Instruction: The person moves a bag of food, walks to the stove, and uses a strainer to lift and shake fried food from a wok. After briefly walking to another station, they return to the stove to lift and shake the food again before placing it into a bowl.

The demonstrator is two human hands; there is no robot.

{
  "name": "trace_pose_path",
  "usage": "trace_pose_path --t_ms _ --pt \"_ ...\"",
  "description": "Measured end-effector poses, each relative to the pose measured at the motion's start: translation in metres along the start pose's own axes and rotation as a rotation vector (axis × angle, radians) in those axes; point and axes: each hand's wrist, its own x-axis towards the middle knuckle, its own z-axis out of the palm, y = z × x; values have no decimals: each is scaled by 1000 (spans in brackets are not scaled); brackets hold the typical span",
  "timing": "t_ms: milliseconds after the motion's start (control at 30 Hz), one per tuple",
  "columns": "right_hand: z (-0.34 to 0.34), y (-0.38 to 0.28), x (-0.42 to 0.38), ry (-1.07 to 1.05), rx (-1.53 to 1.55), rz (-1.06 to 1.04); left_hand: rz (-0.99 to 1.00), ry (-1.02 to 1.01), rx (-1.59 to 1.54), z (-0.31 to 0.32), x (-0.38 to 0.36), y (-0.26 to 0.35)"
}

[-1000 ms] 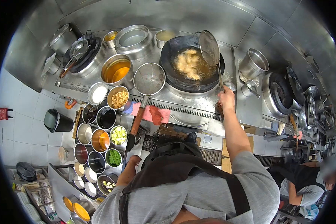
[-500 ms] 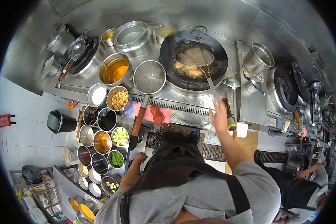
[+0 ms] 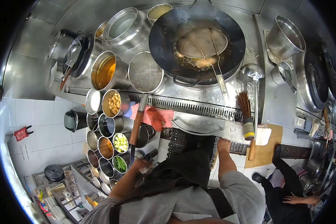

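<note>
A fine mesh skimmer (image 3: 202, 44) rests in the large black wok (image 3: 162, 37), over frying pieces in oil. Its long wire handle reaches down to the front edge of the stove. Below that handle's end is my right hand (image 3: 223, 145), near the stove's edge, its fingers too small to make out. My left hand (image 3: 142, 165) is low beside the counter with the pots, next to something dark and shiny; its grip is unclear. A round strainer (image 3: 146, 72) with a wooden handle lies left of the wok. The steel ladle (image 3: 252, 71) lies right of it.
A pot of orange oil (image 3: 103, 71) and several steel containers stand at the left, with fried cubes, cut vegetables and sauces. A bamboo brush (image 3: 245, 108) lies by the ladle. Another person in dark clothes (image 3: 287, 199) is at the lower right.
My right hand has dropped from beside the skimmer's handle to below the stove's edge. My left hand has moved slightly lower. The view has shifted closer to the wok.
</note>
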Motion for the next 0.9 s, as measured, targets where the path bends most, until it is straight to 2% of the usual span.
trace_pose_path --t_ms 33,67,100,133,200,233,267,333,367,400,467,533,600,633,700,733,767,800,833,867,900 --pt "0 0 -2 102 80 -8 40 11 9 -5 3 2" --pt "-2 -2 -4 100 81 -8 184 15 111 -10 8 3" --pt "-29 -8 -11 13 177 32 336 20 205 -13 10 10" --pt "-62 -15 -19 -66 267 73 351 25 194 -1 24 1" --pt "-127 -35 -54 57 562 -143 266 112 75 31 65 -21" --pt "-180 -55 -70 108 737 -247 285 209 23 12 50 8" --pt "-230 -72 -84 155 910 -353 308 220 -1 2 49 24" --pt "-302 -82 -71 526 571 -428 184 77 -96 -16 48 53" --pt "-333 -86 -46 718 443 -418 139 61 -45 -32 38 76" --pt "-360 -88 -25 908 313 -405 266 90 92 -30 51 75" --pt "-340 -78 19 750 119 -350 520 157 364 -15 94 63" --pt "-337 -63 47 398 176 -71 517 188 337 -3 134 57" --pt "-358 -52 53 618 167 -167 243 204 -128 -20 120 82" --pt "-367 -38 62 613 144 -229 347 170 59 -35 108 90" --pt "-384 -12 74 599 114 -286 502 336 109 -23 112 85" --pt "-398 -7 75 524 125 -210 660 434 428 -20 118 78" --pt "-406 -5 75 448 136 -136 662 438 417 -12 122 72" --pt "-421 -12 66 446 127 -144 560 431 355 4 131 64" --pt "-441 -22 53 314 241 -49 458 421 292 19 135 56" --pt "-455 -29 44 181 354 46 457 422 280 28 132 47" --pt "-460 -31 41 145 444 38 421 244 356 36 130 39"
